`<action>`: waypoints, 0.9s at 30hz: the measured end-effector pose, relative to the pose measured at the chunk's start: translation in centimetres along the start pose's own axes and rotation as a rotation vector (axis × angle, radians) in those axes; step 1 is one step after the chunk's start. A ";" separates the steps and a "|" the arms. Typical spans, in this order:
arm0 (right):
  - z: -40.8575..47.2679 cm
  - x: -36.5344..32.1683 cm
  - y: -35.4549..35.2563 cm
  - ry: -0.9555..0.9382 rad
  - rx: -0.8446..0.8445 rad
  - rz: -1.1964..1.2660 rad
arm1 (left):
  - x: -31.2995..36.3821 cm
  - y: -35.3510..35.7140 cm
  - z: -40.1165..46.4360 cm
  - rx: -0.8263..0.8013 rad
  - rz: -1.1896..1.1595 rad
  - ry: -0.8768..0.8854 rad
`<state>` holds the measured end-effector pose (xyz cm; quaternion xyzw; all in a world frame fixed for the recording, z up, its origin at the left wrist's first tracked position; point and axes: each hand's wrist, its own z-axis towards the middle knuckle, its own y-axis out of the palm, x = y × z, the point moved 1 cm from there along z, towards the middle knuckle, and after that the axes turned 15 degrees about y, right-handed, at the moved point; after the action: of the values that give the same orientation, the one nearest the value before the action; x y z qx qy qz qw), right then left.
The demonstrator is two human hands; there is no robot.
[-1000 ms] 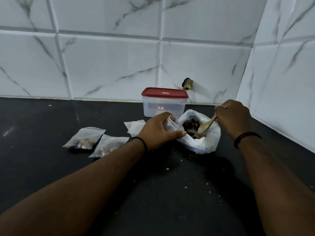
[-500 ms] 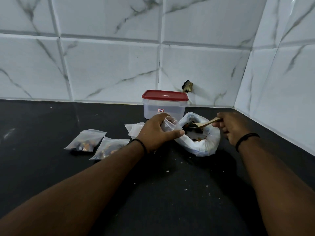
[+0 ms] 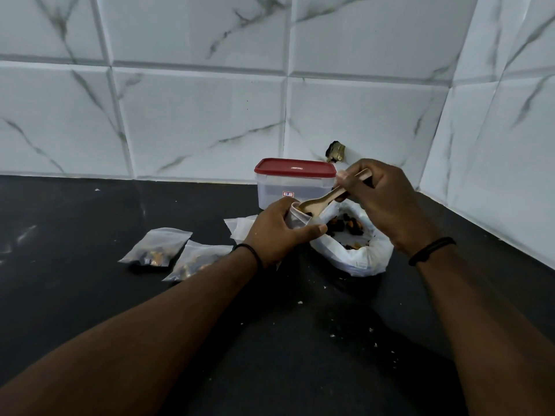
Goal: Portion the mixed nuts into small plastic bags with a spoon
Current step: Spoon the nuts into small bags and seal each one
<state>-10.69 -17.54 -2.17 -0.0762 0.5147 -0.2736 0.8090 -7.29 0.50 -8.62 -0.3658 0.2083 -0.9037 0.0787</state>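
Two hands mid-portioning: left hand grips a small open bag while right hand pinches a wooden spoon at its mouth; tipping the nuts in likely comes next.

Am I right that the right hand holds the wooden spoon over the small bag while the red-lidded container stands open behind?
Not quite: in the head view the red-lidded container is closed. The right hand does hold the wooden spoon over the small bag.

Black counter bears filled bags, nut sack; container.
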 end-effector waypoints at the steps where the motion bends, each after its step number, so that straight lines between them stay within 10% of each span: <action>1: -0.1 -0.2 0.0 -0.091 -0.021 -0.071 | 0.0 0.0 0.1 -0.001 -0.003 -0.005; 8: -0.2 -0.4 -0.6 -0.233 0.028 -0.127 | -0.1 0.0 0.1 0.002 -0.023 -0.026; 15: 2.2 4.3 -2.2 0.244 0.365 -0.275 | -0.2 0.1 -0.1 -0.004 -0.011 0.005; 27: 2.4 7.4 0.6 0.619 0.129 0.070 | -0.2 0.1 -0.1 -0.061 -0.029 -0.025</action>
<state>-5.95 -21.26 -7.16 0.0801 0.7202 -0.2879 0.6261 -7.15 0.46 -8.87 -0.3821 0.2296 -0.8933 0.0570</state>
